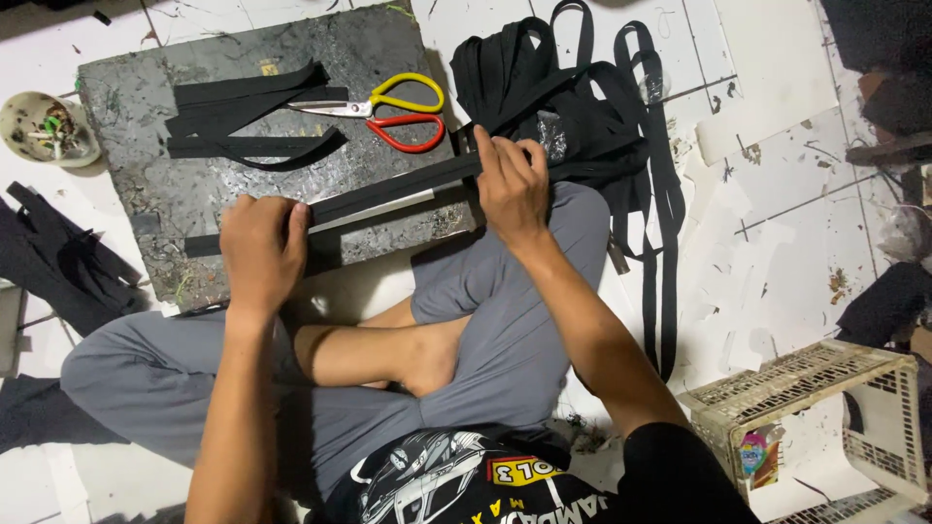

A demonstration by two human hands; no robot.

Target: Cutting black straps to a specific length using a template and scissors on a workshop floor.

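Observation:
I sit cross-legged on the floor in front of a dark, scuffed board (175,194). A long black strap (388,189) lies stretched across the board's near edge over a thin metal ruler (374,212). My left hand (260,254) presses the strap down at its left part. My right hand (512,184) grips the strap at the board's right edge, where it runs off into a heap of black strap (573,107).
Yellow-handled scissors (374,100) and red-handled scissors (408,131) lie on the board beside several cut black strap pieces (248,121). A small bowl (44,126) sits at far left. A white wire basket (825,417) stands at lower right. Dark cloth (58,262) lies left.

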